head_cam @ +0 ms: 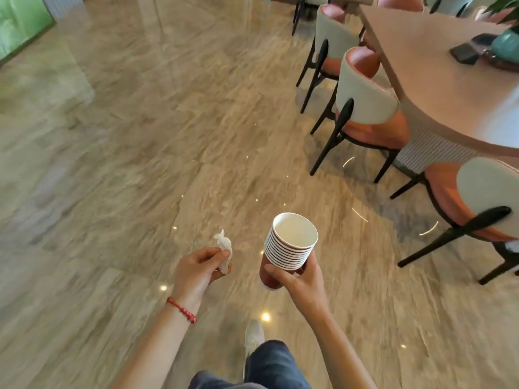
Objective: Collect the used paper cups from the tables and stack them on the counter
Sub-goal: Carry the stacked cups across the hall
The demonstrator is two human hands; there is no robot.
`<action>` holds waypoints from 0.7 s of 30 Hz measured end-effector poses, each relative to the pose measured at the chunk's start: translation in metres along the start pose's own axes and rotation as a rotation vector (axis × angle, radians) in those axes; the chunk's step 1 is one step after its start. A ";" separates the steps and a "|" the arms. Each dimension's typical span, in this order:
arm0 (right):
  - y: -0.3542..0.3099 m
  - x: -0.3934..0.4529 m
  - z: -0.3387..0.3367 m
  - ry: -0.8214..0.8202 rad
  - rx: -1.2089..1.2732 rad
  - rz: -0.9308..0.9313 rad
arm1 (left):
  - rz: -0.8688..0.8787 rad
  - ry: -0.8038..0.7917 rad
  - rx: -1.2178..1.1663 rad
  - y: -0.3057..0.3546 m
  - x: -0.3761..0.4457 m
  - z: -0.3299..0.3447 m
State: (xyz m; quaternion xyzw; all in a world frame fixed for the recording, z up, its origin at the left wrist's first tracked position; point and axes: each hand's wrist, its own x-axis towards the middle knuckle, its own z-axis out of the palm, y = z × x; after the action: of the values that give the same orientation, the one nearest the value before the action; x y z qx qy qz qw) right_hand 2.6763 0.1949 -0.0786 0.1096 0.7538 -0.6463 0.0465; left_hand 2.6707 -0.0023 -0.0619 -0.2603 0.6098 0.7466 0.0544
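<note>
There is one stack of paper cups (289, 245) and one crumpled tissue (224, 248). One table (438, 88) stands with at least four chairs (365, 105).

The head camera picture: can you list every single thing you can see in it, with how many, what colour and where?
stack of paper cups: one nested stack, white rims, dark red outside, held in the right hand, bottom centre
crumpled tissue: one, white, in the left hand
table: one, pinkish-brown top, upper right
chairs: at least three along the table, white backs, orange-pink seats, black legs
dark flat object: one, black, on the table; too blurred to identify
pot: one, teal, holds a green plant, at the table's far right edge
floor: beige marbled, glossy
bracelet: one, red, left wrist
shoe: one, white, bottom centre
left hand: pinches the tissue
right hand: grips the cup stack
</note>
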 end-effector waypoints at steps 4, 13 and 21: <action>-0.026 0.081 -0.006 -0.029 0.000 -0.022 | 0.016 0.002 0.002 0.037 0.061 0.035; -0.061 0.254 0.028 -0.061 0.016 -0.032 | 0.030 0.021 -0.012 0.103 0.215 0.077; -0.119 0.432 0.083 -0.043 0.013 -0.060 | 0.017 -0.012 0.018 0.192 0.392 0.098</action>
State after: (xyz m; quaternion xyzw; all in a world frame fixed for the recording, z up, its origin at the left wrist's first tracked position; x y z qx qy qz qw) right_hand 2.2239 0.1422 -0.0686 0.0730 0.7513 -0.6545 0.0425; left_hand 2.2260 -0.0512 -0.0593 -0.2499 0.6184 0.7431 0.0541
